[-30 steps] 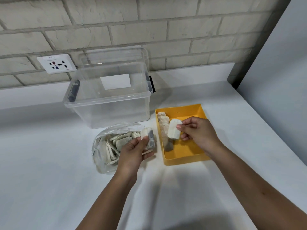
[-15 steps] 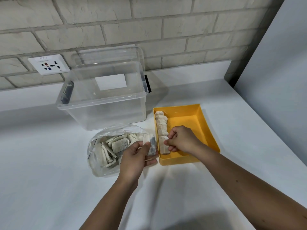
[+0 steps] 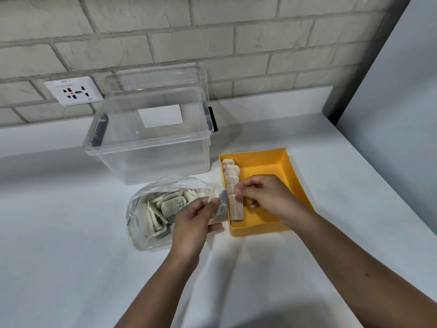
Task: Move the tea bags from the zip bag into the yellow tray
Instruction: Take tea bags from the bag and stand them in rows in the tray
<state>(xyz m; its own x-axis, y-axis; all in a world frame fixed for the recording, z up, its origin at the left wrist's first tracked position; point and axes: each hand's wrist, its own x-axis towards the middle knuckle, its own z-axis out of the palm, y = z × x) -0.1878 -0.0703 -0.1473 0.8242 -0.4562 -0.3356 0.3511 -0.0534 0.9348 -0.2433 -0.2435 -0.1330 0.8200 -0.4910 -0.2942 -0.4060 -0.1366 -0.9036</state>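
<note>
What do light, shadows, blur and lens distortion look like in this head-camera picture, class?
Head view: soft light; the forearms cast faint shadows on the white counter; the wide lens slants mortar lines of the pale brick wall; the paper tea bag pinched in the left hand looks smeared; only mild sheen on the clear plastic zip bag.

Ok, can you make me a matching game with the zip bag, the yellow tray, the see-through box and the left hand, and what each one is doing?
Things:
1 zip bag
2 yellow tray
3 clear box
4 left hand

States:
a stands behind the zip bag
b grips a few tea bags
c lies down with loose tea bags inside
d has a neat row along its left side

Pairs: 1-c, 2-d, 3-a, 4-b
</note>
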